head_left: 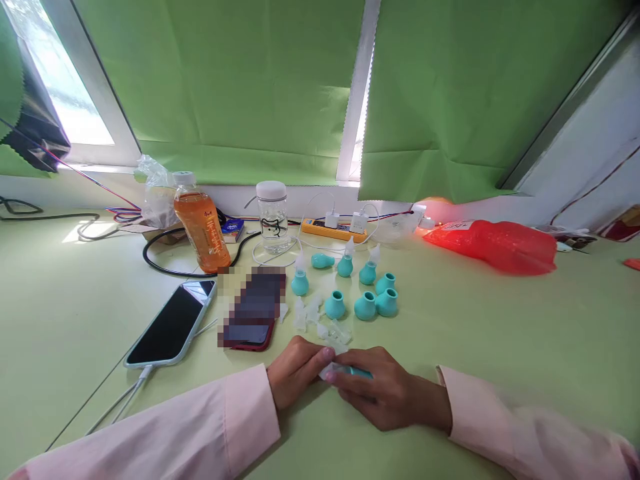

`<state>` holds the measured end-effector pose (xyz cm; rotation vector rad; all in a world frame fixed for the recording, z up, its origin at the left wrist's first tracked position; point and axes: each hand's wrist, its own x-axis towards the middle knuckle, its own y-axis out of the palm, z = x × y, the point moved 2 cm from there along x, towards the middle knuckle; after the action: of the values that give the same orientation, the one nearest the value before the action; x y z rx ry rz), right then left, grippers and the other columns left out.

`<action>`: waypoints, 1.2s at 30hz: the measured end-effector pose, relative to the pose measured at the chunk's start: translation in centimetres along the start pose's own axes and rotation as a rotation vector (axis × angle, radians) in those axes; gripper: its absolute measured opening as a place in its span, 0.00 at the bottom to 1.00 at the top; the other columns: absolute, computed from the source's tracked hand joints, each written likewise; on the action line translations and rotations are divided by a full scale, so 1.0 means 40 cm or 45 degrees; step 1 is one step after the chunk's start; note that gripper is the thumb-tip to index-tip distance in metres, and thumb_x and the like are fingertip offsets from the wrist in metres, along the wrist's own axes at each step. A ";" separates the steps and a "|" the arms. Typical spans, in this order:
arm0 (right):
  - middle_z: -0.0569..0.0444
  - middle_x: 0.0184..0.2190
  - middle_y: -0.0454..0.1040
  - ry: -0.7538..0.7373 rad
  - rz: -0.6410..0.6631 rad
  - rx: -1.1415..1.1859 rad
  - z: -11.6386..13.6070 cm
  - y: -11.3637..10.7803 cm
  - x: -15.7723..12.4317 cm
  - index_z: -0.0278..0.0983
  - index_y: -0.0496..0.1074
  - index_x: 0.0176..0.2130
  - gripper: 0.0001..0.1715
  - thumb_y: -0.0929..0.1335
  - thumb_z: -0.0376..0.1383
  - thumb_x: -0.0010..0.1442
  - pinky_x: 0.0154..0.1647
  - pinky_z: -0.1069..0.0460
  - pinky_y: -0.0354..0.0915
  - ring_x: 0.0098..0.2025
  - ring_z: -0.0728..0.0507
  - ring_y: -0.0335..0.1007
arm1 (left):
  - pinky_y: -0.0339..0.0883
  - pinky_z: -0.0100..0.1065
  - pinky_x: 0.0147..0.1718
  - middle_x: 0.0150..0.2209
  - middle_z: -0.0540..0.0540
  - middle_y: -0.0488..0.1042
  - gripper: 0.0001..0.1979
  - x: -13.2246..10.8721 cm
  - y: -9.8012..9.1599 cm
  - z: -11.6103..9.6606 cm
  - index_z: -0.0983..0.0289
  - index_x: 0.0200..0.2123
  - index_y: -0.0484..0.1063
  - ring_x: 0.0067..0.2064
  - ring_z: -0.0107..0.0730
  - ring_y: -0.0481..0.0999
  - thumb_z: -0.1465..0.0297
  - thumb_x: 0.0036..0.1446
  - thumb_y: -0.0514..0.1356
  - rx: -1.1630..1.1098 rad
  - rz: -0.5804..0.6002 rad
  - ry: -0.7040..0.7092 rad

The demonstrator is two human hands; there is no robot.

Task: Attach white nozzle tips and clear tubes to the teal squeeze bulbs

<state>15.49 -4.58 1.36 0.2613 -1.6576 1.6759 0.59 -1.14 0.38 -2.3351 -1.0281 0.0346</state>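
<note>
My left hand (299, 371) is closed, thumb and fingers pinching a small translucent white plastic tip (326, 371). Pressed up against it, my right hand (383, 390) grips a teal rubber bulb (361, 373), mostly covered by the fingers. Just beyond the hands lie several loose translucent tips (300, 315). Farther back stand open-mouthed teal bulbs, one of them a single bulb (335, 305) in front. Three bulbs carry a translucent tip, including the left one (300, 283). Another teal bulb (323, 261) lies on its side.
Left of the bulbs lie a dark red phone (260, 310) and a charging phone (171, 325) with a white cable. Behind stand an orange drink bottle (200, 230) and a clear jar (273, 217). A yellow power strip (334, 231) and a red plastic bag (493, 247) lie near the wall.
</note>
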 end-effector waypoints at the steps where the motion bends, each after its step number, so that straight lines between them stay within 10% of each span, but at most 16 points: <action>1: 0.50 0.34 0.70 0.018 -0.028 0.034 -0.001 0.000 0.000 0.37 0.53 0.50 0.26 0.62 0.27 0.51 0.32 0.55 0.63 0.37 0.48 0.66 | 0.48 0.26 0.16 0.12 0.46 0.51 0.24 0.000 0.000 -0.001 0.65 0.13 0.51 0.17 0.20 0.50 0.60 0.56 0.38 -0.051 -0.021 -0.054; 9: 0.54 0.32 0.71 0.139 -0.180 0.072 -0.013 -0.009 -0.020 0.39 0.58 0.42 0.20 0.64 0.29 0.48 0.31 0.55 0.63 0.33 0.49 0.69 | 0.46 0.26 0.13 0.09 0.45 0.50 0.26 0.007 -0.006 0.014 0.64 0.13 0.51 0.12 0.20 0.50 0.56 0.55 0.33 -0.444 -0.310 -0.379; 16: 0.54 0.30 0.73 0.672 -0.346 0.036 -0.043 -0.013 -0.027 0.39 0.66 0.35 0.13 0.67 0.35 0.45 0.34 0.53 0.63 0.31 0.46 0.69 | 0.55 0.27 0.20 0.21 0.51 0.65 0.09 -0.003 -0.020 -0.001 0.66 0.28 0.66 0.23 0.26 0.62 0.66 0.51 0.53 0.905 -0.540 0.464; 19: 0.54 0.30 0.73 0.820 -0.330 0.178 -0.059 -0.007 -0.028 0.38 0.67 0.33 0.11 0.67 0.36 0.45 0.35 0.51 0.64 0.32 0.45 0.69 | 0.58 0.29 0.23 0.24 0.53 0.66 0.05 0.001 -0.014 0.005 0.63 0.30 0.68 0.26 0.29 0.63 0.72 0.49 0.53 1.191 -0.587 0.450; 28: 0.53 0.28 0.72 1.066 -0.238 0.657 -0.072 0.005 -0.016 0.36 0.68 0.35 0.12 0.65 0.38 0.48 0.32 0.52 0.65 0.30 0.46 0.68 | 0.61 0.39 0.32 0.35 0.57 0.64 0.10 0.009 -0.016 0.016 0.62 0.35 0.68 0.36 0.37 0.60 0.75 0.47 0.53 1.093 -0.489 0.173; 36: 0.55 0.24 0.70 1.187 -0.329 0.811 -0.070 0.021 -0.021 0.36 0.69 0.32 0.12 0.68 0.38 0.45 0.29 0.53 0.65 0.25 0.48 0.66 | 0.61 0.33 0.29 0.29 0.54 0.65 0.09 -0.006 -0.019 -0.010 0.64 0.35 0.66 0.32 0.30 0.60 0.74 0.47 0.57 0.750 -0.614 0.550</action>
<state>16.55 -2.17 -0.19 -0.0248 -0.3801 1.6873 0.01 -1.09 1.07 -1.4459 -1.1353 -0.2999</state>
